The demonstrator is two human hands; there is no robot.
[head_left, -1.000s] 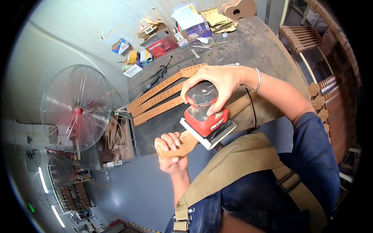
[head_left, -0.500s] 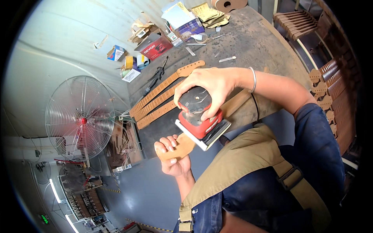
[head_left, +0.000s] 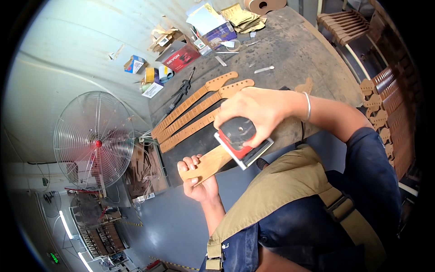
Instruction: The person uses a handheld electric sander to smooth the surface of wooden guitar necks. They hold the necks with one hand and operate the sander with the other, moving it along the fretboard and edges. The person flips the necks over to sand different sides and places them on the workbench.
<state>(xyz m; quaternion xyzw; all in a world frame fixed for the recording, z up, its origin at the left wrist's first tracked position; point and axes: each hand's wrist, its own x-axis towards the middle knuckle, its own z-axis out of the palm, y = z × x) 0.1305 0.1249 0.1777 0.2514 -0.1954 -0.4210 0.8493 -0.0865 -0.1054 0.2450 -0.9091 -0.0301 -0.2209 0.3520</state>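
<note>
My right hand [head_left: 258, 109] is wrapped over the top of a red and black pad sander [head_left: 240, 139], whose pale-edged plate lies on a long light wooden neck [head_left: 206, 164]. My left hand [head_left: 199, 186] grips the neck’s near end, fingers curled around it. The neck runs under the sander toward the workbench [head_left: 308, 41]; its middle is hidden by the tool and my right hand. Beyond them, three necks with dotted fretboards [head_left: 183, 107] lie side by side, and a black tool [head_left: 183, 90] rests behind those.
Boxes [head_left: 179, 56], yellow paper sheets [head_left: 242, 18] and a guitar body [head_left: 263, 4] sit along the bench’s back. A large wire fan [head_left: 93, 140] stands left. Wooden racks holding parts [head_left: 378, 104] flank the right side. Grey floor [head_left: 161, 226] shows below.
My right hand and the sander have moved right along the held neck, uncovering more of it near my left hand. Their angle has changed, and the tool’s red body is less visible.
</note>
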